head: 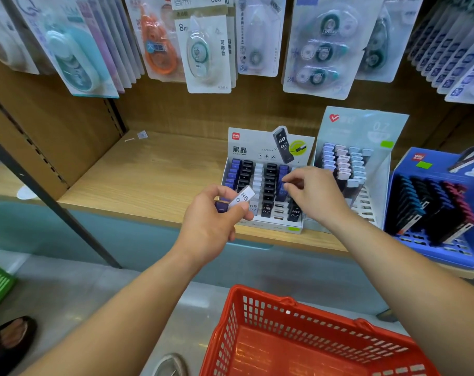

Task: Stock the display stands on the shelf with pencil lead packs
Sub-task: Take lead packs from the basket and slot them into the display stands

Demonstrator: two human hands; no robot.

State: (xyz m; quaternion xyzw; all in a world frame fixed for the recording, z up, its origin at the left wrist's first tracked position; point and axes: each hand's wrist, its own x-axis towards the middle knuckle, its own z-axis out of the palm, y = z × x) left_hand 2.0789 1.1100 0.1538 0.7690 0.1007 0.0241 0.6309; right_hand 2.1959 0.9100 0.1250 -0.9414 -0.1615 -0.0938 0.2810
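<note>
The right hand [314, 194] is pinching a blue pack [281, 191] at its column in the display stand [265, 147] on the shelf [138, 180], where keeping it upright and sliding it straight down is likely seating it flush, while the left hand [211, 229] is gripping 1 white pack [242, 199] and 1 purple pack [221, 207].

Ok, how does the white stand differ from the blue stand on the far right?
The white stand is under the right hand; the blue stand, further right, is untouched. The white stand holds blue, black and white packs; the blue stand holds only dark-bodied ones. Both show empty front slots.
</note>
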